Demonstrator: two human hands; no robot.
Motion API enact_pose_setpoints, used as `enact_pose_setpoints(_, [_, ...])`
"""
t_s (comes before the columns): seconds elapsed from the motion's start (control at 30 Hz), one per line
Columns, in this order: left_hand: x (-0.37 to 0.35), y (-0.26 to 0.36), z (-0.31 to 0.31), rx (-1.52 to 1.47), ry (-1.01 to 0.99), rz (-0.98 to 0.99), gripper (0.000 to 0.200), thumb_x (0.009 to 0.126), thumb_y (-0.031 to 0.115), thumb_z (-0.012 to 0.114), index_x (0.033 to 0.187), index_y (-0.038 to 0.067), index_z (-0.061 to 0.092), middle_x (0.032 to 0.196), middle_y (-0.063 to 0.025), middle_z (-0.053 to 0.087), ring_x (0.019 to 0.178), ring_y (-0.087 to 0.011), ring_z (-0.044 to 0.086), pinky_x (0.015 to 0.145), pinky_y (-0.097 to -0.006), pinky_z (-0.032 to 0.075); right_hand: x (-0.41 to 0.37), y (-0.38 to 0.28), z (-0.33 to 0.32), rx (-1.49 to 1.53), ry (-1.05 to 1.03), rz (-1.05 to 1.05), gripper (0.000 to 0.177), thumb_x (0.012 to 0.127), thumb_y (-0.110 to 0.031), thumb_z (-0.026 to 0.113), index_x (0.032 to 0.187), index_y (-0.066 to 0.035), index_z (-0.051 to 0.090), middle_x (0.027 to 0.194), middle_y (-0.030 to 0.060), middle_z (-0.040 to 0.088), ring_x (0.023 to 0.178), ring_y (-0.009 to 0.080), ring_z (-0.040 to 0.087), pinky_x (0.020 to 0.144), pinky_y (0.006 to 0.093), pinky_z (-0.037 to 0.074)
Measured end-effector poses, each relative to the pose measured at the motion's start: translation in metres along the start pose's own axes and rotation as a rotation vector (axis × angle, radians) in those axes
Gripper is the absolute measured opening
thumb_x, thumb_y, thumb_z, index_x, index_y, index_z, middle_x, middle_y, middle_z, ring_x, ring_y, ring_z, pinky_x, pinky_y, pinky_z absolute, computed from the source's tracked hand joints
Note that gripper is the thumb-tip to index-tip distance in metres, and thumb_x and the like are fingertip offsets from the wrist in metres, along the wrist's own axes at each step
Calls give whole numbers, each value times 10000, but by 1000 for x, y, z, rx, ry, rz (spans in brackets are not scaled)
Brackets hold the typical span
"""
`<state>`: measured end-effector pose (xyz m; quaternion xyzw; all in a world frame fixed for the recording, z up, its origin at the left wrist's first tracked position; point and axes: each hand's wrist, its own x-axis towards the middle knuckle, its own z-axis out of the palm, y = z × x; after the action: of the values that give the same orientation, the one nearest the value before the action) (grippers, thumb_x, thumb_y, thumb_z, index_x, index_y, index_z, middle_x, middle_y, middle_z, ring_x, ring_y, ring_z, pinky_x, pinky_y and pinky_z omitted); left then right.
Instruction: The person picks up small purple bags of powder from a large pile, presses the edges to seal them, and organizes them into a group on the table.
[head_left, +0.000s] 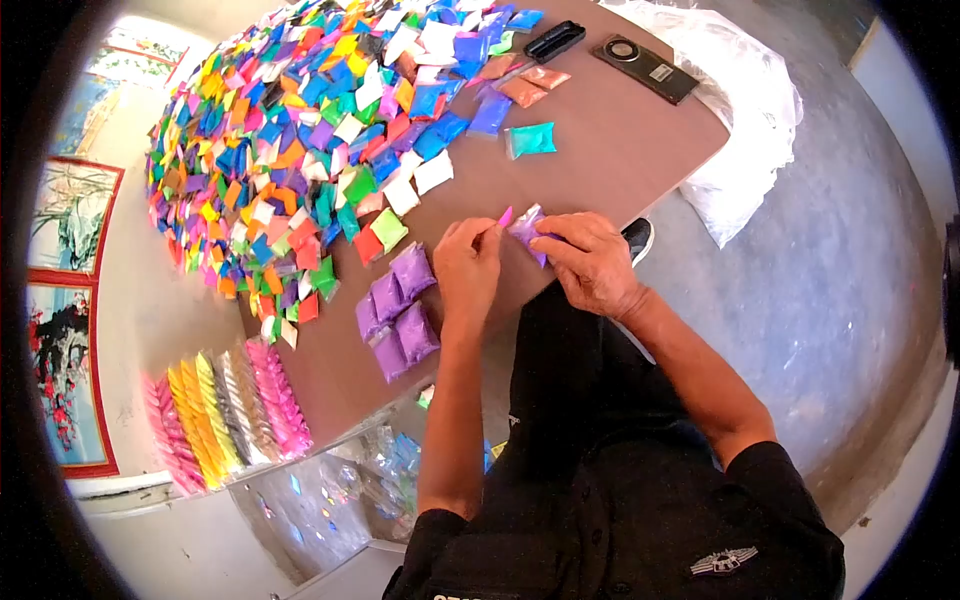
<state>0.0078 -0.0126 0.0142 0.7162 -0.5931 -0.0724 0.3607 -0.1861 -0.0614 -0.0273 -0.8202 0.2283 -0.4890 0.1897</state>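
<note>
My right hand (592,262) pinches a small clear packet with purple contents (527,229) just above the table's near edge. My left hand (467,262) is closed, with thumb and fingertips together at a small pink pointed piece (505,216); its exact kind is too small to tell. To the left of that hand lie several filled purple packets (388,305), grouped in two rows on the tabletop. A light green packet (388,230) and a red packet (367,243) rest just beyond them.
A large heap of many-coloured packets (290,150) covers the far left of the brown table (620,150). Sorted rows of packets (230,410) stand at the left corner. A phone (646,68), black case (555,41) and teal packet (531,140) lie right. A white plastic bag (745,110) hangs beyond.
</note>
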Motion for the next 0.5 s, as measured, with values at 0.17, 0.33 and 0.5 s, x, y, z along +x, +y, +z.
enact_pose_setpoints(0.17, [2, 25, -2, -161, -61, -6, 87, 881, 72, 701, 935, 10, 728, 798, -129, 668, 715, -241, 640, 670, -339, 492, 0, -2, 3, -10, 36, -1, 369, 715, 15, 682, 1071, -75, 713, 1146, 103, 689, 1014, 316, 666, 923, 442, 509])
enact_pose_setpoints(0.33, [20, 3, 11, -10, -106, 92, 65, 862, 75, 701, 878, 13, 713, 822, -152, 669, 745, -311, 652, 676, -389, 500, -1, -1, 6, -21, 49, -7, 362, 709, 6, 669, 1060, -70, 711, 1136, 105, 687, 992, 313, 669, 903, 439, 511])
enact_pose_setpoints(0.5, [35, -2, 14, 87, -81, 201, 59, 847, 72, 714, 846, 14, 705, 806, -148, 676, 733, -305, 661, 674, -385, 502, 0, -2, 6, -28, 70, -15, 356, 703, 2, 661, 1050, -65, 707, 1122, 106, 687, 973, 312, 672, 881, 436, 516])
